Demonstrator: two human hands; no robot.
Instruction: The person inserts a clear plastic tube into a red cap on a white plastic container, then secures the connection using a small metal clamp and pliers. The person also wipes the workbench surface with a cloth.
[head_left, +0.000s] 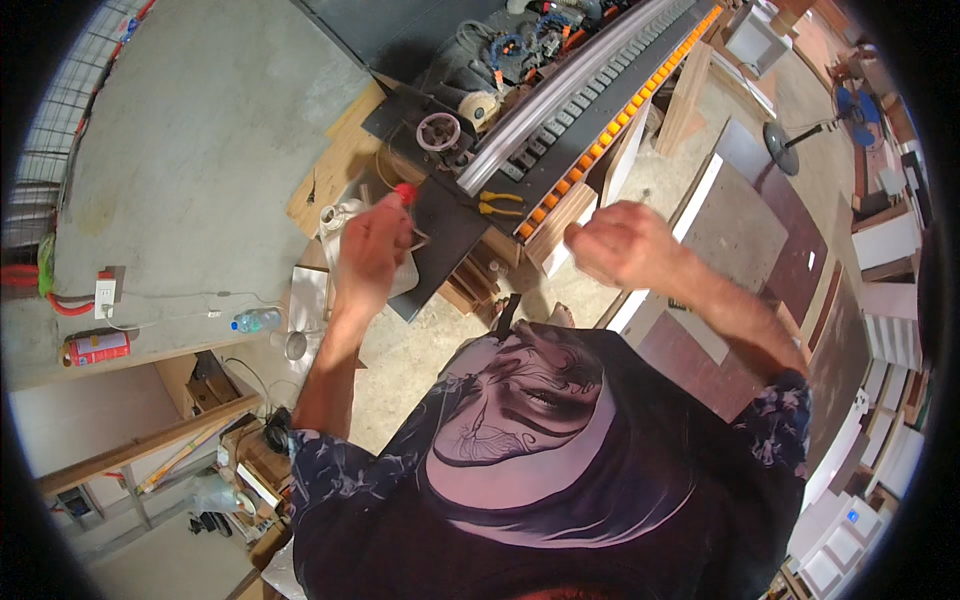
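My left hand (pixel 375 245) is closed above the left end of a dark machine bed, slightly blurred. A small red round piece (pixel 404 193) shows right at its fingertips; whether the fingers grip it or something else, I cannot make out. My right hand (pixel 625 245) is curled closed in the air, right of the machine's end, its fingers turned inward and hiding anything inside. Between the hands, yellow-handled pliers (pixel 500 205) lie on the dark bed (pixel 440 225). A handwheel (pixel 438 132) stands just beyond my left hand. White fittings (pixel 338 215) sit beside my left wrist.
A long rail (pixel 560 90) and a row of orange rollers (pixel 600 140) run away to the far right. Boards (pixel 690 340) lie right of me. At left are a plastic bottle (pixel 257 320), a red can (pixel 97 348) and a power outlet (pixel 104 292). A fan (pixel 785 148) stands far right.
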